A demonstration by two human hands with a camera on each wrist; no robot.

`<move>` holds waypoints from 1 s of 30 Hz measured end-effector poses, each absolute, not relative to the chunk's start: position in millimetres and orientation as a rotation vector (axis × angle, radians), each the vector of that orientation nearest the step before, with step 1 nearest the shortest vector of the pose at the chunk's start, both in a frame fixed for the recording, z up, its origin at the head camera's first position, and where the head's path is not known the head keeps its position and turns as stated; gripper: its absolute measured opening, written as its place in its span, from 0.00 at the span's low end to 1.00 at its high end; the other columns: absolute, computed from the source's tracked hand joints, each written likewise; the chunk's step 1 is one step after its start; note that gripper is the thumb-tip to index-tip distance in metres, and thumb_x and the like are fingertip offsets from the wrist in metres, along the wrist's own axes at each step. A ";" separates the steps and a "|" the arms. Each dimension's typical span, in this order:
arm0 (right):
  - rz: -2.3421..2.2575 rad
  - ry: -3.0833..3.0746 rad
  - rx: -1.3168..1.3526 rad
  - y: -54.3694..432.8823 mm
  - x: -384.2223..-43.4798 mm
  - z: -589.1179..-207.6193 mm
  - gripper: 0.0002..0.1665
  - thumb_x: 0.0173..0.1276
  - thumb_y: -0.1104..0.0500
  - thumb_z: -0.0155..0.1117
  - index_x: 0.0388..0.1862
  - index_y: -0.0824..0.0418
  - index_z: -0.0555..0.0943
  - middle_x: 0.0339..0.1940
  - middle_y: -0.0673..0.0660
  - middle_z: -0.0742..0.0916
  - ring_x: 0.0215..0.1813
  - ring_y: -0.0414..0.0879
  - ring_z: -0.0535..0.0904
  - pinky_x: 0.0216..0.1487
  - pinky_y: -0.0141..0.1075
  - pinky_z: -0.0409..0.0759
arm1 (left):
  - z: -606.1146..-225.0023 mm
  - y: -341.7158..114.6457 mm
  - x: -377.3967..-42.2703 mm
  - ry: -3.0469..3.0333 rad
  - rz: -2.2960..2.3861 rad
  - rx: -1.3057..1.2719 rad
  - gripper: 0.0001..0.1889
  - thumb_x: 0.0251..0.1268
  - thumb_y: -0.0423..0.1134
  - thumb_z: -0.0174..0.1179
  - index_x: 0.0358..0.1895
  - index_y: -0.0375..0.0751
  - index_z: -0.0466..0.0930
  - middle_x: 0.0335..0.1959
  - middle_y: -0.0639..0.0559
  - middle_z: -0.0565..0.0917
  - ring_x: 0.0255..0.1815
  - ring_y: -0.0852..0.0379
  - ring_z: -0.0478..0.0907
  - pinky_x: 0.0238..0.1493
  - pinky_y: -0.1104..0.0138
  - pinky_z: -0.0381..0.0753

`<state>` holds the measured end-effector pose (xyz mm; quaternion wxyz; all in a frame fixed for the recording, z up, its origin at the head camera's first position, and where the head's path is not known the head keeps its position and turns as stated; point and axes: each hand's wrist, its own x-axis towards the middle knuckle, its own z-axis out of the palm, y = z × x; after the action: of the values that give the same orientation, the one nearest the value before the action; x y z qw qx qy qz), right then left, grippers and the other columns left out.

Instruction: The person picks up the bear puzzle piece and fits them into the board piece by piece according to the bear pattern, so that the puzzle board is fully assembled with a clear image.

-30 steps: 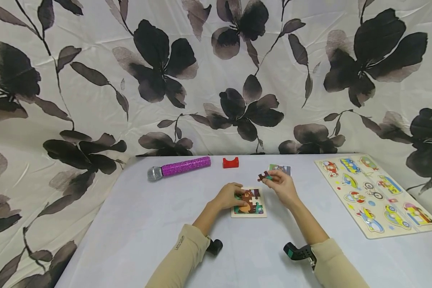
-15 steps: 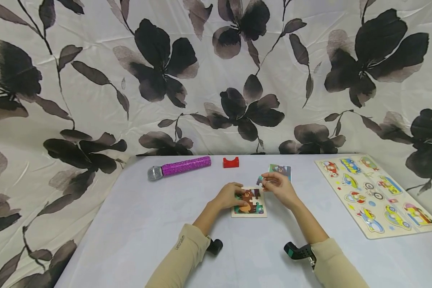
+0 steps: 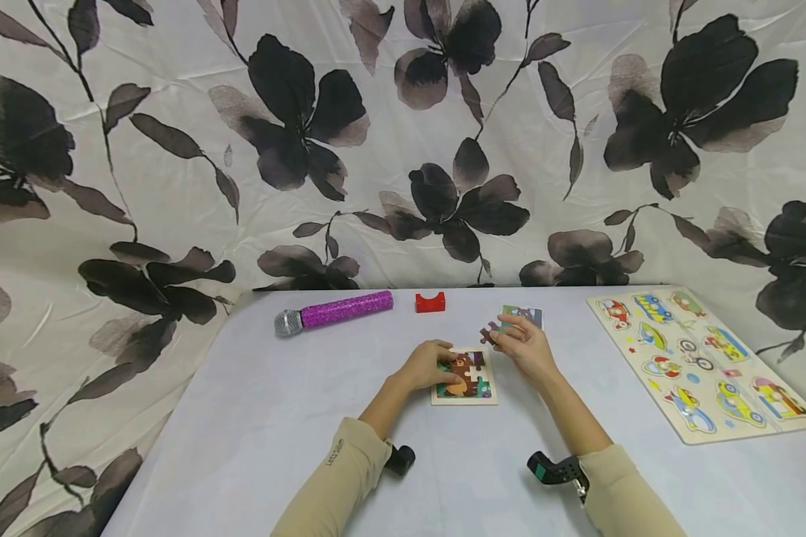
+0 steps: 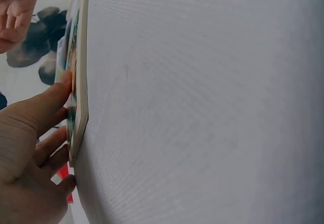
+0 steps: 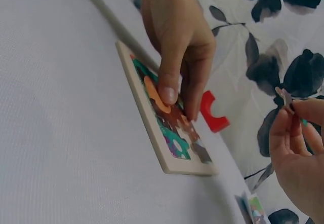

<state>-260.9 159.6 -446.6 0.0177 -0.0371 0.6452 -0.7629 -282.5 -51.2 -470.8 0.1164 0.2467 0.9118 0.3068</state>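
My left hand (image 3: 425, 367) rests on a small wooden jigsaw puzzle (image 3: 463, 401) with a brown bear picture. In the right wrist view its thumb (image 5: 169, 89) lies straight on the puzzle's face, the fingers towards the far side. Pale gaps show at the puzzle's right. Just above and right of it, my right hand (image 3: 529, 354) pinches a small brown jigsaw piece (image 3: 487, 333) between thumb and fingertips, held up off the table. The left wrist view shows the puzzle's frame (image 4: 83, 77) edge-on, lying flat.
A picture card (image 3: 533, 318) lies behind my right hand, partly hidden. At the back are a red notched block (image 3: 430, 303) and a purple glitter microphone (image 3: 345, 309). A large vehicle puzzle board (image 3: 701, 365) lies at the right. A flowered cloth (image 3: 376, 149) hangs behind the table.
The jigsaw piece has been turned in my right fingers: its green part showed, then its brown side faces out again. My left hand has stayed on the puzzle.
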 end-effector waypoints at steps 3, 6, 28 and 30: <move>-2.386 1.949 -0.184 159.7 -260.3 -446.0 0.29 0.65 0.76 0.52 0.65 0.78 0.62 0.40 0.56 0.75 0.37 0.38 0.81 0.45 0.31 0.81 | -470.9 -51.2 -283.7 2.672 0.906 0.723 0.24 0.53 0.44 0.70 0.52 0.34 0.81 0.61 0.42 0.75 0.64 0.43 0.67 0.67 0.55 0.62; -2.373 1.973 -0.230 159.2 -260.9 -448.0 0.23 0.65 0.76 0.53 0.60 0.75 0.71 0.38 0.57 0.76 0.37 0.39 0.82 0.45 0.32 0.81 | -471.6 -51.2 -285.2 2.670 0.911 0.715 0.24 0.53 0.44 0.69 0.52 0.34 0.81 0.61 0.42 0.75 0.65 0.44 0.67 0.67 0.55 0.62; -1.188 2.775 -0.342 145.5 -258.8 -466.7 0.08 0.55 0.64 0.70 0.34 0.67 0.86 0.29 0.58 0.85 0.28 0.42 0.73 0.27 0.32 0.71 | -461.3 -42.3 -277.3 2.794 0.512 0.821 0.17 0.56 0.46 0.67 0.49 0.48 0.84 0.59 0.44 0.75 0.61 0.46 0.70 0.60 0.51 0.70; -1.176 2.748 -0.246 143.1 -261.3 -463.2 0.08 0.53 0.64 0.71 0.32 0.67 0.86 0.33 0.60 0.86 0.31 0.45 0.76 0.31 0.35 0.74 | -460.5 -41.0 -275.0 2.822 0.466 0.867 0.15 0.56 0.45 0.67 0.47 0.49 0.85 0.60 0.44 0.75 0.63 0.47 0.69 0.61 0.53 0.69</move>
<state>-261.3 143.1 -463.2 0.0709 -0.0819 0.9140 -0.3910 -275.0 -41.0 -460.5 0.0764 0.2894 0.9414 0.1554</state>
